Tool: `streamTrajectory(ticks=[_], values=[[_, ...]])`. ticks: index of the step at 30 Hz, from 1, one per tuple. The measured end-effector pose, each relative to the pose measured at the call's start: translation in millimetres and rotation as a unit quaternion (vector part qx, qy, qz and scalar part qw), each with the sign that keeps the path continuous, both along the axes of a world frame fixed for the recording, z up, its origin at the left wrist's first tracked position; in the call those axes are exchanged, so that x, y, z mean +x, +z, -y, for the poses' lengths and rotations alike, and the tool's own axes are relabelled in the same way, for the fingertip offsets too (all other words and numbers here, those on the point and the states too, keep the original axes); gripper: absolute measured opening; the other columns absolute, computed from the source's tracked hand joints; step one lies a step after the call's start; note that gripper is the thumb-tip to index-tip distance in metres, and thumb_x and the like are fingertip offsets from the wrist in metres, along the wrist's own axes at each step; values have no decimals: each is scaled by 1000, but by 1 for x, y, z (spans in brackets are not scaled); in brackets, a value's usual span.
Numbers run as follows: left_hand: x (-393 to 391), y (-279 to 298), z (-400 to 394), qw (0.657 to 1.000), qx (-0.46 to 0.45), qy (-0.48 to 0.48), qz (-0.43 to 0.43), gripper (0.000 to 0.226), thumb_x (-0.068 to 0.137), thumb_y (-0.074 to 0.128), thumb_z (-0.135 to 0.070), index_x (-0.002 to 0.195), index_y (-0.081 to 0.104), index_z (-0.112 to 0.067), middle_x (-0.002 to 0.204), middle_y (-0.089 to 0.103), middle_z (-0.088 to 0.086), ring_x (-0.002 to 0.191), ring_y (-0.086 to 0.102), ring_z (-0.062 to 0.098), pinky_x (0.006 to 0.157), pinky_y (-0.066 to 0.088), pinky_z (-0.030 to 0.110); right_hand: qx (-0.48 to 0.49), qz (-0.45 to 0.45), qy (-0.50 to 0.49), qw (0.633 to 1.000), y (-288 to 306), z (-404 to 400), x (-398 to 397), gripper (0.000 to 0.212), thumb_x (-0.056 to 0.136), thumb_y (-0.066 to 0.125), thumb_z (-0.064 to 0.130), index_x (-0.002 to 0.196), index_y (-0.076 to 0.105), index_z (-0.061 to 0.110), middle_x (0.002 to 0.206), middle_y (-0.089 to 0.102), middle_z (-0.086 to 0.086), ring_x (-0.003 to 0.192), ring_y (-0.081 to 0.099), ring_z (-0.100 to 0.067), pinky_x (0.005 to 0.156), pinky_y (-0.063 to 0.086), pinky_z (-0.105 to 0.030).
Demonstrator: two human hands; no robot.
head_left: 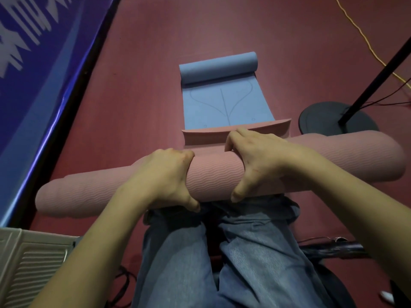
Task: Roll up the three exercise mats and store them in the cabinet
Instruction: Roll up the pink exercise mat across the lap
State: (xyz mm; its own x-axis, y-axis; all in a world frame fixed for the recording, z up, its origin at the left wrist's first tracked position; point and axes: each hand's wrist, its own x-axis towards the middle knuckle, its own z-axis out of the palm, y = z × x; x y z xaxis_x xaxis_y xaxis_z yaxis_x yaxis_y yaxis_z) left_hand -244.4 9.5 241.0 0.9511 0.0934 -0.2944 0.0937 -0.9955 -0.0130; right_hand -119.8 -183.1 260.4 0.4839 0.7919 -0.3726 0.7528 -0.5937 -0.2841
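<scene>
Pink ribbed foam exercise mat (214, 172), rolled nearly all the way into a thick cylinder, lies crosswise on the dark red floor (142, 90) right in front of the person's knees in blue jeans (244, 252). Left hand (165, 174) is clamped over the roll w/ fingers curled across the top & thumb down the near side. Right hand (255, 161) grips it the same way just beside, fingers hooked over the far side, thumb on the near face. A short unrolled pink flap sticks out past the roll, its far edge curling up. Light blue exercise mat (222, 101) w/ thin line markings lies beyond, touching or slightly under that flap; its far end is rolled into a small tube, rest flat. Blue printed banner (33, 74) runs along the left. Black round stand base (333, 118) w/ pole at right, yellow cable (364, 38) behind it. White ribbed panel (33, 263) at bottom left
</scene>
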Motion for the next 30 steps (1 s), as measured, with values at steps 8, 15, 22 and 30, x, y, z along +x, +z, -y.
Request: streamTrajectory(ticks=[8,15,22,30], values=[[17,17,-9,996,-64,26,-56,83,32,82,-77,99,62,-31,88,66,-13,80,62,16,75,56,34,-13,63,18,998,5,0,-9,99,49,81,79,127,53,25,122,58,8,110,59,-20,93,51,-39],[15,7,-7,993,-88,62,-50,90,33,79,-80,109,53,-40,97,62,-19,88,59,14,73,46,33,-54,88,32,994,3,-11,-3,95,44,86,73,119,52,26,104,60,7,94,60,-22,83,53,-38],[-10,-10,7,996,-7,58,61,117,36,80,-84,126,49,-16,120,60,3,112,56,25,93,45,38,-62,13,9,998,10,-24,17,84,34,94,64,103,60,29,95,61,10,83,62,-14,73,58,-35],[-13,-16,5,993,53,27,105,115,34,86,-75,126,53,-14,114,67,2,102,64,27,86,48,40,-43,-11,-12,999,6,-23,22,87,34,91,69,105,62,29,96,65,10,85,64,-13,77,58,-35]])
